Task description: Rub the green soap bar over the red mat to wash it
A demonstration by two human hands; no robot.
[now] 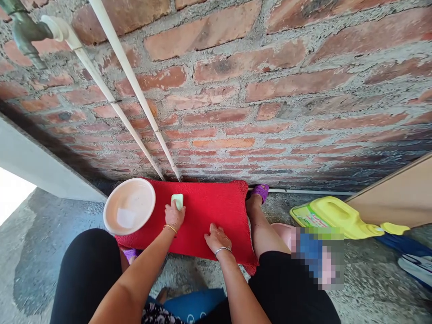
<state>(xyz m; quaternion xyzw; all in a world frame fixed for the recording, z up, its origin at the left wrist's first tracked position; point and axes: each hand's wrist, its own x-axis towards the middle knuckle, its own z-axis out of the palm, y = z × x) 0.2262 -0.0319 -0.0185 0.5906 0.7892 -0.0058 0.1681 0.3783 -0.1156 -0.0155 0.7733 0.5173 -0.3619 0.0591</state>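
The left hand [174, 217] grips a pale green soap-like bar [177, 199] on red cloth [212, 202], right of the pale pink basin [140, 194] covering its left end. The right hand [218, 240], empty, fingers loosely spread, rests by the near edge; open fabric reaches the right edge.

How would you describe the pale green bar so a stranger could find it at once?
At the foot of the brick wall lies a wide red cloth, with a pale peach basin on its left end. Just right of the basin, the left hand grips the pale green bar, the only green thing on the cloth.
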